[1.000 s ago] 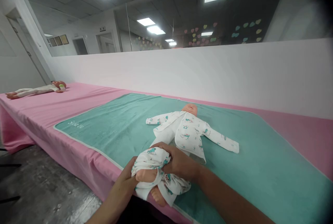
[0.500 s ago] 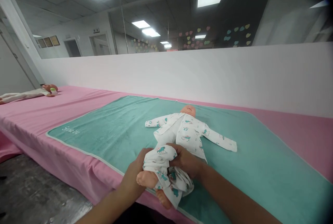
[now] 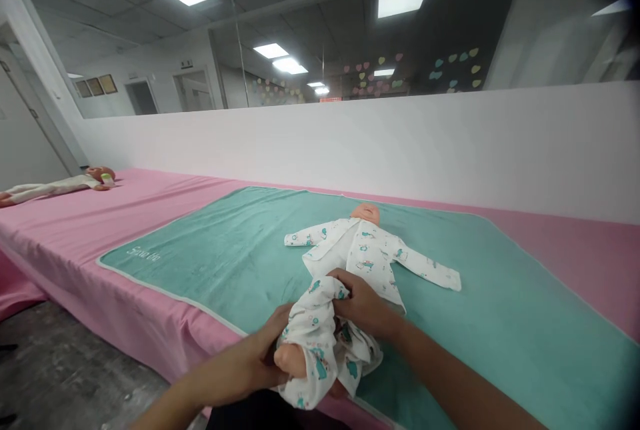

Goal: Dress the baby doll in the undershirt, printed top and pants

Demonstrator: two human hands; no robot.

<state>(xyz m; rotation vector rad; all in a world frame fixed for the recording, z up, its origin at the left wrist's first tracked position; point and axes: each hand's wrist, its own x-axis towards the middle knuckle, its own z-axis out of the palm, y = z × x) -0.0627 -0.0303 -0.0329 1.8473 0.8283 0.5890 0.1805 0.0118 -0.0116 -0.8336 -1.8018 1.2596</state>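
Note:
A baby doll point(image 3: 367, 213) lies on its back on a green blanket point(image 3: 225, 243), its head away from me. It wears a white patterned jacket point(image 3: 373, 257) that hangs open at the front, sleeves spread wide. White patterned trousers point(image 3: 313, 317) are bunched around its legs. My right hand point(image 3: 357, 300) is closed on the gathered cloth at the upper part of one trouser leg. Around the lower part of that leg, my left hand point(image 3: 270, 350) grips the trousers near the doll's foot point(image 3: 291, 359). The second foot is mostly hidden beneath the cloth.
Pink cloth point(image 3: 165, 193) covers the raised platform under the blanket. A second doll point(image 3: 65, 185) lies at the far left, a small bottle point(image 3: 107, 179) by its head. A white wall point(image 3: 350, 150) with glass above it runs along the back.
The trouser leg in my hands has been drawn lower over the doll's near foot. My left hand has shifted down toward the foot, while my right hand stays on the upper cloth.

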